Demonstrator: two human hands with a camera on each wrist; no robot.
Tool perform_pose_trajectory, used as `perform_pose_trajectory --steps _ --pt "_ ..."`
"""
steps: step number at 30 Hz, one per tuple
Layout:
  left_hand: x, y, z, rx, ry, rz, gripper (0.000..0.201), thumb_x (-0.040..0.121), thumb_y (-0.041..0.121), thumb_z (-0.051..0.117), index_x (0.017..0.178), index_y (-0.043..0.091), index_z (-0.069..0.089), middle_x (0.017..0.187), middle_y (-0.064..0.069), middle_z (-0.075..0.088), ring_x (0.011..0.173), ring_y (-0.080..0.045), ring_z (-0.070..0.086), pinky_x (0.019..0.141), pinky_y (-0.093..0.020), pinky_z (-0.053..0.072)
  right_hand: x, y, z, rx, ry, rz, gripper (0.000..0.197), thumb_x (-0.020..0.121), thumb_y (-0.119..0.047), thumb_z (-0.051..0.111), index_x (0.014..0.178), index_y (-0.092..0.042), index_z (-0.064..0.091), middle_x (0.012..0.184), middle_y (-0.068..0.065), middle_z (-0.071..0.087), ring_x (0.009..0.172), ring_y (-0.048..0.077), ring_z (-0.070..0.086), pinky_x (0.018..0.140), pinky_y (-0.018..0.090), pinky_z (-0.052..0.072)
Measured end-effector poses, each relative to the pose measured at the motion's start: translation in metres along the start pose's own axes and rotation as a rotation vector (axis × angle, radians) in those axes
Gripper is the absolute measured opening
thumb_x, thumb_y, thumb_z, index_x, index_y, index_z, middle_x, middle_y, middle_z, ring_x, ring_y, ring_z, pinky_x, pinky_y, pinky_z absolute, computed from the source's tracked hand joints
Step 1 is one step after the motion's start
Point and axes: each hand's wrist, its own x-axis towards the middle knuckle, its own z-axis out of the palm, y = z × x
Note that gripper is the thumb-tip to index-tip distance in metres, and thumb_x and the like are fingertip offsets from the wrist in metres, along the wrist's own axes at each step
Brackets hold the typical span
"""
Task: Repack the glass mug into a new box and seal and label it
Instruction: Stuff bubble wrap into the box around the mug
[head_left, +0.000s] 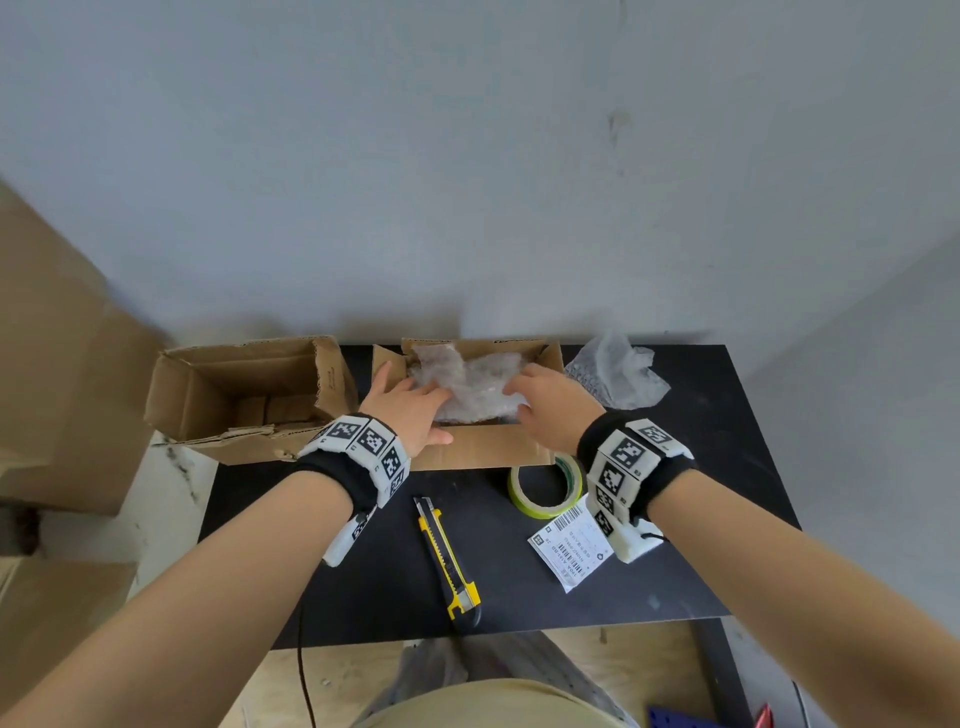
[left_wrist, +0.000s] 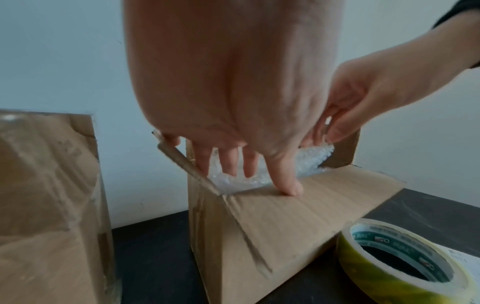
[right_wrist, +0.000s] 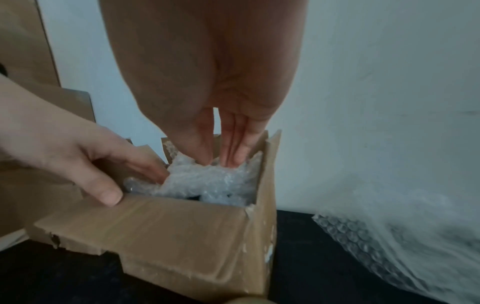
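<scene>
An open brown cardboard box (head_left: 483, 449) stands at the middle back of the black table, filled with crumpled bubble wrap (head_left: 472, 387). No glass mug shows; the wrap covers whatever is inside. My left hand (head_left: 415, 395) lies on the wrap's left side with fingers (left_wrist: 228, 162) straight, and its thumb (left_wrist: 288, 183) rests on the near flap (left_wrist: 298, 211). My right hand (head_left: 540, 400) reaches in from the right. Its straight fingers (right_wrist: 233, 152) push down into the bubble wrap (right_wrist: 207, 181) by the right wall. Neither hand grips anything.
A second open cardboard box (head_left: 249, 395) stands to the left. Nearer me lie a roll of yellowish tape (head_left: 545, 486), a yellow utility knife (head_left: 447, 556) and a printed shipping label (head_left: 569, 551). Loose bubble wrap (head_left: 615, 374) sits at the back right. Large cardboard (head_left: 57, 364) leans at far left.
</scene>
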Motion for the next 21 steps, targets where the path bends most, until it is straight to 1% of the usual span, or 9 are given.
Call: perform_pose_trajectory --steps 2,5,8,11,13,14,16,18,21 --pt "0.003 0.0 -0.003 -0.013 -0.025 -0.002 0.06 0.092 0.054 0.043 0.144 0.029 0.026 0.147 0.004 0.039 0.14 -0.02 0.028 0.115 -0.049 -0.005 -0.004 0.003 0.004 -0.012 -0.073 -0.001 0.038 0.094 -0.012 0.041 0.13 -0.013 0.052 0.136 0.007 0.047 0.124 0.025 0.047 0.104 0.037 0.038" --pt "0.007 -0.002 -0.006 -0.032 -0.044 -0.007 0.062 0.089 0.055 0.047 0.143 0.029 0.029 0.145 0.002 0.042 0.137 -0.02 0.032 0.116 -0.048 -0.004 0.0 0.005 0.009 0.02 -0.132 0.001 0.042 0.095 -0.013 0.038 0.137 -0.014 0.046 0.144 0.007 0.04 0.129 0.027 0.044 0.107 0.039 0.035" --pt "0.011 -0.004 -0.006 -0.053 -0.03 -0.034 0.065 0.085 0.057 0.053 0.138 0.024 0.033 0.133 -0.003 0.055 0.13 -0.022 0.042 0.117 -0.046 -0.001 0.005 0.004 0.011 0.021 -0.142 -0.011 0.045 0.096 -0.012 0.039 0.141 -0.012 0.037 0.148 0.009 0.035 0.13 0.028 0.041 0.107 0.039 0.036" --pt "0.015 -0.002 -0.003 -0.111 -0.001 -0.077 0.075 0.08 0.055 0.062 0.134 0.016 0.027 0.121 -0.01 0.062 0.127 -0.027 0.046 0.118 -0.045 0.001 0.009 0.005 0.013 0.061 -0.14 0.005 0.054 0.093 -0.009 0.043 0.145 -0.01 0.026 0.153 0.009 0.027 0.135 0.029 0.036 0.108 0.041 0.035" --pt "0.016 -0.001 -0.002 -0.12 0.008 -0.059 0.081 0.078 0.053 0.065 0.138 0.018 0.022 0.123 -0.013 0.062 0.128 -0.03 0.045 0.118 -0.045 0.002 0.013 0.005 0.017 0.077 -0.137 0.009 0.055 0.094 -0.011 0.043 0.145 -0.008 0.024 0.154 0.011 0.023 0.137 0.03 0.033 0.11 0.043 0.033" --pt "0.017 -0.001 -0.002 -0.101 0.003 -0.041 0.082 0.079 0.054 0.064 0.14 0.02 0.022 0.125 -0.011 0.06 0.128 -0.028 0.046 0.118 -0.045 0.003 0.016 0.004 0.019 0.078 -0.134 0.011 0.055 0.094 -0.012 0.042 0.146 -0.008 0.024 0.154 0.012 0.023 0.138 0.03 0.03 0.111 0.042 0.031" --pt "0.019 -0.002 -0.004 -0.051 -0.021 -0.009 0.077 0.08 0.056 0.061 0.142 0.024 0.028 0.135 -0.005 0.054 0.128 -0.025 0.044 0.117 -0.045 0.004 0.021 -0.001 0.022 0.08 -0.124 0.009 0.055 0.095 -0.016 0.041 0.146 -0.007 0.025 0.155 0.012 0.022 0.141 0.028 0.024 0.114 0.04 0.024" --pt "0.025 -0.003 -0.007 -0.008 -0.066 -0.001 0.075 0.079 0.06 0.059 0.141 0.025 0.034 0.142 -0.001 0.045 0.131 -0.024 0.04 0.117 -0.045 0.005 0.027 -0.007 0.025 0.093 -0.117 0.026 0.056 0.095 -0.02 0.041 0.146 -0.007 0.025 0.154 0.013 0.023 0.142 0.028 0.022 0.116 0.041 0.021" --pt "0.032 0.0 -0.012 0.066 -0.15 -0.019 0.075 0.078 0.062 0.059 0.138 0.022 0.042 0.145 -0.005 0.037 0.133 -0.026 0.032 0.115 -0.044 0.01 0.036 -0.01 0.028 0.09 -0.128 0.057 0.058 0.092 -0.025 0.042 0.146 -0.008 0.027 0.152 0.013 0.028 0.141 0.029 0.022 0.116 0.042 0.021"
